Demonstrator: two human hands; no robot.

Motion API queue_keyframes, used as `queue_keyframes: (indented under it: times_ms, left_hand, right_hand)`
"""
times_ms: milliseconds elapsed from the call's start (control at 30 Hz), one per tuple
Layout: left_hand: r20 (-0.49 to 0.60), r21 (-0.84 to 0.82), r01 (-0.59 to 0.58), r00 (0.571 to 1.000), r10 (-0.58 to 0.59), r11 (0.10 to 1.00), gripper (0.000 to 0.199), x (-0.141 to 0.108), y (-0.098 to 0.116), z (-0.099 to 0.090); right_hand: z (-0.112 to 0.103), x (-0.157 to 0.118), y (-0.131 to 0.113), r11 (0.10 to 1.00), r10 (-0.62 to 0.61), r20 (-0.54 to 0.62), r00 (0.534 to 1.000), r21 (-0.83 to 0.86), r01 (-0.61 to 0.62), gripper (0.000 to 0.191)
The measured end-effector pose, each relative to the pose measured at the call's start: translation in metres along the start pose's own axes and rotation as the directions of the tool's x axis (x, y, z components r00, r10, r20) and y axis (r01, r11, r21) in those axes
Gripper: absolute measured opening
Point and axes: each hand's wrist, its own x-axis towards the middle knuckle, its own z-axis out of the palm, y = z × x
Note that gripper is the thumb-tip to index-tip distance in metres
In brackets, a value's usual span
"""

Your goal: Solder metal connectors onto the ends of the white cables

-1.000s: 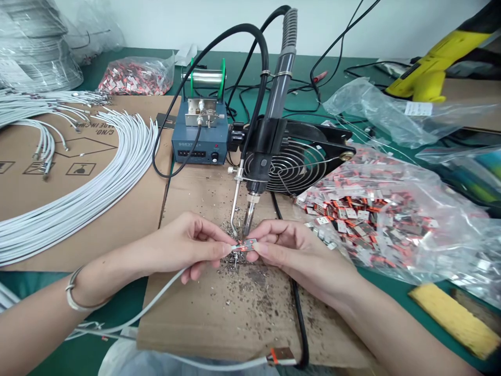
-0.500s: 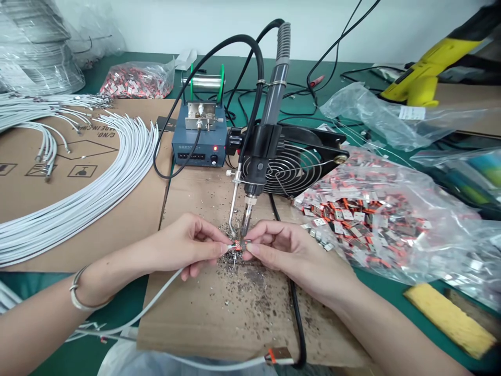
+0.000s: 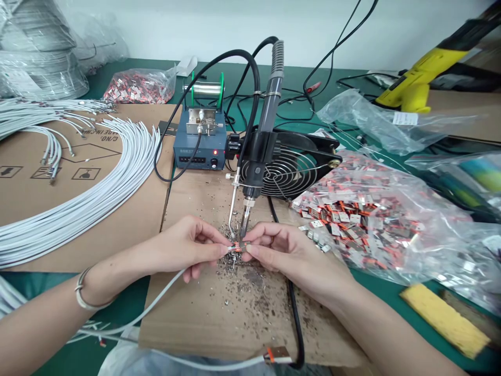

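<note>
Nearest, a finished-looking cable (image 3: pixel 235 366) is laid. A white cable (image 3: pixel 167 288) is pinched by the left hand (image 3: pixel 188 244), a connector (image 3: pixel 238 246) by the right hand (image 3: pixel 285 253) under the soldering iron (image 3: pixel 256 175), seemingly half-joined. Beyond, bagged connectors (image 3: pixel 354 222) are left.

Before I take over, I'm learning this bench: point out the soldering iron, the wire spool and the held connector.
Soldering iron (image 3: pixel 256 172): head view, black lower body.
Wire spool (image 3: pixel 207 89): head view, on its silver winding.
Held connector (image 3: pixel 237 247): head view, orange part.
</note>
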Motion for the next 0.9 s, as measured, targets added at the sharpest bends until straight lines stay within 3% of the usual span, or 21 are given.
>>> queue_keyframes:
  times_ms: [667,900]
  left_hand:
    - [0.008,-0.029,0.001,1.0,-0.001,1.0,0.024,-0.0022,0.0015,0.0025]
    - [0.013,-0.04,0.007,1.0,-0.007,0.999,0.024,-0.0009,0.0002,0.0021]
  right_hand:
    - [-0.0048,-0.0014,0.0074,0.991,-0.05,0.062,0.997,0.124,0.042,0.013]
    - [-0.004,-0.0021,0.0042,0.997,-0.022,0.038,0.999,0.073,0.02,0.015]
